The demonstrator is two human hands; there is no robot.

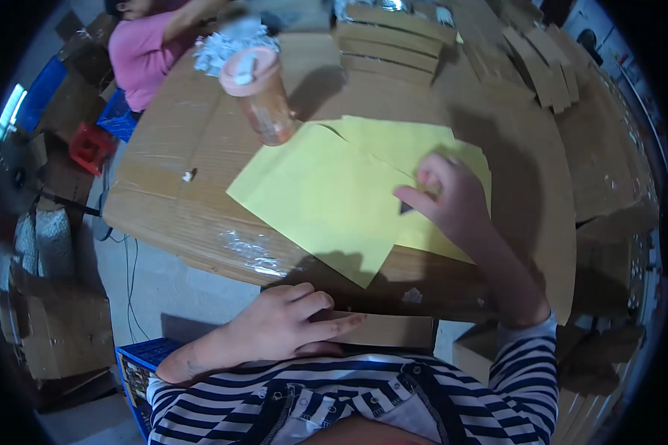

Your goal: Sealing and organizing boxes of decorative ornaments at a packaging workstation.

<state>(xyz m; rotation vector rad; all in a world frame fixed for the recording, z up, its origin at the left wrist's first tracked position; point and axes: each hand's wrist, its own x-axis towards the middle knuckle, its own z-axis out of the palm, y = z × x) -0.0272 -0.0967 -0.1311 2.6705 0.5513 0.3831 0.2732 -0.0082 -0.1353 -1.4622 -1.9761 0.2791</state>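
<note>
Yellow paper sheets (319, 196) lie overlapping on the cardboard-covered table. Over their right part hovers my right hand (453, 194), its fingers curled in and its thumb pointing left. Whatever it may hold is hidden; a small dark patch (406, 208) shows just under the thumb, and I cannot tell whether it is a thing or a shadow. Low in front of my body, my left hand (286, 322) has its index finger stretched to the right and the other fingers loosely bent. It is beside a cardboard box (390, 331) below the table's near edge, with nothing visible in it.
A lidded cup (263, 100) of orange-brown drink stands at the sheets' far left corner. Behind it are a pale shredded-looking heap (214, 53) and a person in pink (145, 55). Cardboard pieces (390, 44) lie at the back, a blue crate (145, 356) lower left.
</note>
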